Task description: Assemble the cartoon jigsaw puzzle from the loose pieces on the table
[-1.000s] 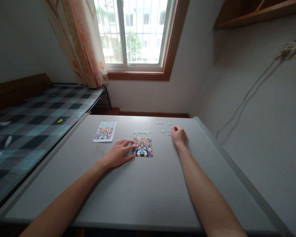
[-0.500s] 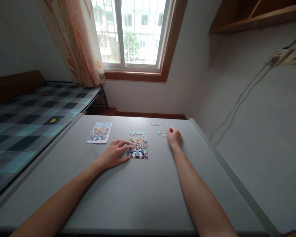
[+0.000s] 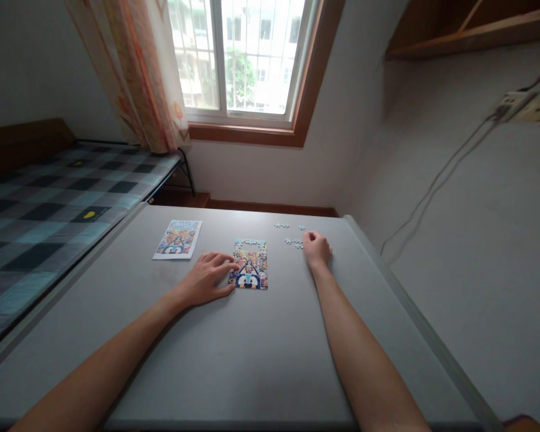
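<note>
A partly assembled jigsaw puzzle (image 3: 249, 270) with a blue cartoon dog's face lies on the table; a gap shows bare table near its top. My left hand (image 3: 209, 279) rests at its left side, fingers spread, the fingertips touching its edge. My right hand (image 3: 317, 249) is closed, thumb and fingers together, beside several loose puzzle pieces (image 3: 288, 241). Whether a piece sits in its fingers is hidden. Farther back lie more pale blue pieces (image 3: 281, 225) and a single piece (image 3: 301, 228).
A printed picture sheet (image 3: 177, 240) lies at the left of the grey table (image 3: 252, 354). A bed (image 3: 72, 186) with a checked mattress stands to the left, a wall with a hanging cable (image 3: 427, 192) to the right. Behind is a window (image 3: 261, 60) with a curtain (image 3: 130, 78).
The view has shifted slightly. Both hands keep nearly the same place and shape relative to the puzzle and the loose pieces.
</note>
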Tool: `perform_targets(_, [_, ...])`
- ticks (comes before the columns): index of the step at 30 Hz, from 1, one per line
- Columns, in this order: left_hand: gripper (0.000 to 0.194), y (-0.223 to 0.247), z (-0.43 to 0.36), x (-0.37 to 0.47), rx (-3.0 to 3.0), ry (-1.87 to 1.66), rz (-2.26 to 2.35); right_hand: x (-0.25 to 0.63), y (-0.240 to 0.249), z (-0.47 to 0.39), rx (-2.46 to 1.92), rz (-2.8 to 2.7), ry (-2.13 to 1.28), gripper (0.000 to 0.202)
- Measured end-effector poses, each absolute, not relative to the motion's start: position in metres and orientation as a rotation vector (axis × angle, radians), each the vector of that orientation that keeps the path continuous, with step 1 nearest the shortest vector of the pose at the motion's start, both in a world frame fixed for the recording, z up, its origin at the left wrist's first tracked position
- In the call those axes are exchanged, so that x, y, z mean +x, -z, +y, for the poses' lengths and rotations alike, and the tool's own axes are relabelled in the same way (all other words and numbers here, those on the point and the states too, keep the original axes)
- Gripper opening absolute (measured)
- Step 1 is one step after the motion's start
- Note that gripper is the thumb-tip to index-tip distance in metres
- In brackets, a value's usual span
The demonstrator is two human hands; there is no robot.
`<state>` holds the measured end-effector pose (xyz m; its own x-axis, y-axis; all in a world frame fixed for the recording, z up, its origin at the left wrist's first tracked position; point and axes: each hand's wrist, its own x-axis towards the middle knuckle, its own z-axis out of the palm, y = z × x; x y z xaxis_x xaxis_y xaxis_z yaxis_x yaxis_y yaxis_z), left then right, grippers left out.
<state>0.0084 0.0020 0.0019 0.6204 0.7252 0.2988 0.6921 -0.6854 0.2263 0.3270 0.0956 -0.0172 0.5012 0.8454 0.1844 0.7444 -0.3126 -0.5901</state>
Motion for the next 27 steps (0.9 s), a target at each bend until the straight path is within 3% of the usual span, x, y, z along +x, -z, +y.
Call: perform_targets(27, [0.038, 0.0018, 0.0039, 0.0067, 2.766, -0.598, 1.173, 0.3301, 0.0189, 0.0964, -2.039, -1.313, -0.199, 0.033])
